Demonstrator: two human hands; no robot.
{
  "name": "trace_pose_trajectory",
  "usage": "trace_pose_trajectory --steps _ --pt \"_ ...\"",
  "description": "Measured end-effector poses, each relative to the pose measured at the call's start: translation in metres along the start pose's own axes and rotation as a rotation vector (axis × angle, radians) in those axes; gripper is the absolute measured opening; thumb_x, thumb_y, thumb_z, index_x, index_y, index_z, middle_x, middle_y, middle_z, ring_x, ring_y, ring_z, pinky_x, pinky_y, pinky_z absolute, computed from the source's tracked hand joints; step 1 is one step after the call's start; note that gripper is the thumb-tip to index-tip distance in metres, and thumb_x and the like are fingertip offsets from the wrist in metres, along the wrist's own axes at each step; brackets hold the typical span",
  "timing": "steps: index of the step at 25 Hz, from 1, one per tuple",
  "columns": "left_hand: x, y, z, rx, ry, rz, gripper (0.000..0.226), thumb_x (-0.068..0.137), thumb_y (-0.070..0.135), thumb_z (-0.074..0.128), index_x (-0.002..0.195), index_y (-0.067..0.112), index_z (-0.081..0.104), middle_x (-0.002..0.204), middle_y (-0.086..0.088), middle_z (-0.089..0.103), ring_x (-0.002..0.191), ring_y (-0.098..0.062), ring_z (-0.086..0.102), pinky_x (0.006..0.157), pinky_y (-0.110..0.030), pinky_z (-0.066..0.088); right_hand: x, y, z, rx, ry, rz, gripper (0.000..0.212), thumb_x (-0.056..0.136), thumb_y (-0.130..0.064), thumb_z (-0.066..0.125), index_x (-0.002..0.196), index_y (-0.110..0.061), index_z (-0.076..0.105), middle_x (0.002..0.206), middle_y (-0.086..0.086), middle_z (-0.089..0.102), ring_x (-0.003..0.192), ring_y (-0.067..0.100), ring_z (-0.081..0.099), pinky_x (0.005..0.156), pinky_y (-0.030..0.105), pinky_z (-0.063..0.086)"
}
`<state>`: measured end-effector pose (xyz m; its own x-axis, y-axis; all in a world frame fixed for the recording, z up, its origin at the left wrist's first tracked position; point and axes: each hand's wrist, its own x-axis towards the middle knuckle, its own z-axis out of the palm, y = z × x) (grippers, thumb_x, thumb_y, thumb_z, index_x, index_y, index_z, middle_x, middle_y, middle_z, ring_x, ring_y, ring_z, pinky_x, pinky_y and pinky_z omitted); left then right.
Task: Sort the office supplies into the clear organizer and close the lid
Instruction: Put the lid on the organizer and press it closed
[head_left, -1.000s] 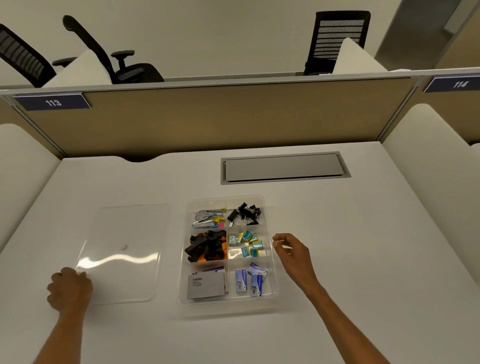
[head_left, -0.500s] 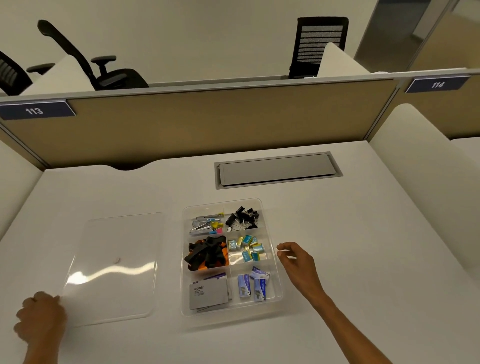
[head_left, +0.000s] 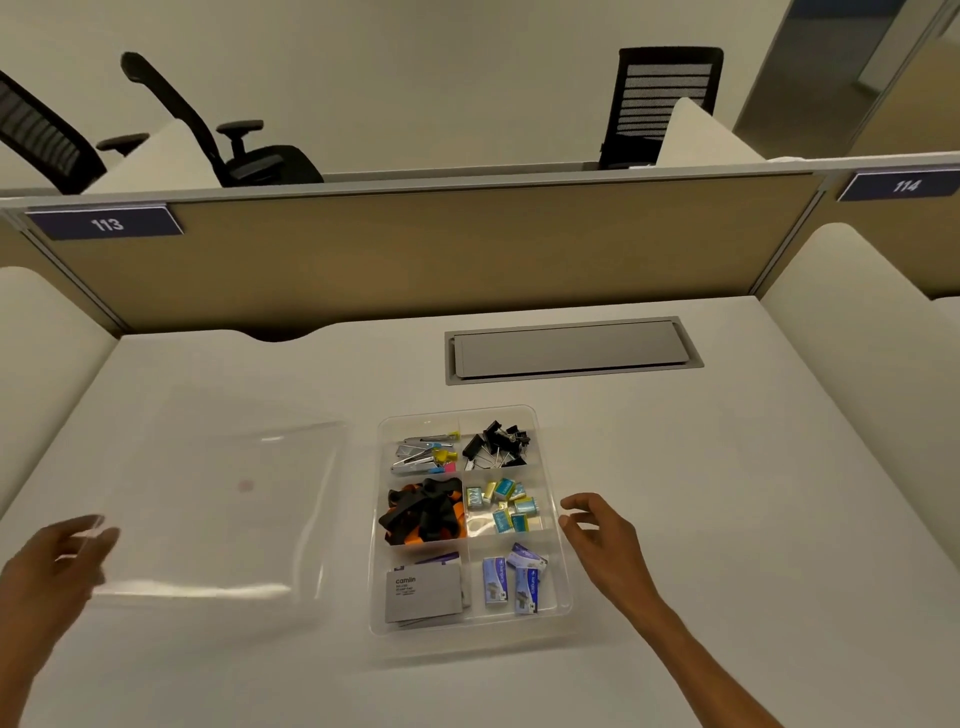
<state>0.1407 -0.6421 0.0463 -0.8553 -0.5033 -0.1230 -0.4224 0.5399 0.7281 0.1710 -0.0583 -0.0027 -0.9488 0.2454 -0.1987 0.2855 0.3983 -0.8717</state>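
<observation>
Since half a second ago the left hand (head_left: 49, 566) has opened out of a fist and taken the lid (head_left: 223, 509) by its near-left edge. The lid now looks lifted off the worktop (head_left: 727, 493), though blur hides how far. Its fingers (head_left: 101, 535) pinch that edge. The right hand (head_left: 597, 530) has barely moved: it holds nothing, loosely curled, just beside the organizer's right wall; whether it touches is unclear.

The organizer (head_left: 470, 625) sits mid-worktop, directly right of the lid, and their near sides lie close together. Both run with the long axis away from the person, so the lid likely needs only a sideways carry to the right, no turn. The left hand has the lid; the right is nearer the organizer and placed to steady it.

The lid is a clear, flat rectangle with rounded corners, catching glare. The organizer is clear too, with six compartments, all filled; nothing loose shows outside it.
</observation>
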Motion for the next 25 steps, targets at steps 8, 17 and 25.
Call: trace_pose_trajectory --steps 8,17,25 --pt "-0.152 0.213 0.070 0.044 0.012 0.388 0.033 0.075 -0.004 0.070 0.099 0.019 0.070 0.072 -0.001 0.061 0.050 -0.013 0.054 0.055 -0.012 0.044 0.001 -0.015 -0.003 0.052 0.004 -0.020 0.018 0.091 -0.017 0.064 0.108 -0.021 0.059 0.116 -0.004 0.062 0.108 0.013 0.058 0.082 0.017 0.048" --pt "-0.234 0.241 0.180 0.355 -0.080 0.647 0.038 0.079 0.010 0.072 0.114 0.006 0.059 0.105 -0.010 0.066 0.060 -0.021 0.065 0.049 -0.026 0.054 0.000 -0.070 -0.005 0.175 -0.166 -0.077 0.017 0.093 -0.033 0.059 0.108 -0.027 0.062 0.109 -0.012 0.067 0.095 0.001 0.065 0.075 0.010 0.052" --pt "-0.260 0.241 0.254 0.535 -0.119 0.829 0.059 0.034 0.031 0.098 0.085 0.013 0.073 0.068 0.003 0.071 0.040 -0.015 0.061 0.043 -0.015 0.051 0.016 -0.112 0.007 0.369 -0.327 0.021 0.022 0.092 -0.041 0.058 0.103 -0.024 0.065 0.100 0.002 0.074 0.091 0.023 0.072 0.076 0.030 0.060"
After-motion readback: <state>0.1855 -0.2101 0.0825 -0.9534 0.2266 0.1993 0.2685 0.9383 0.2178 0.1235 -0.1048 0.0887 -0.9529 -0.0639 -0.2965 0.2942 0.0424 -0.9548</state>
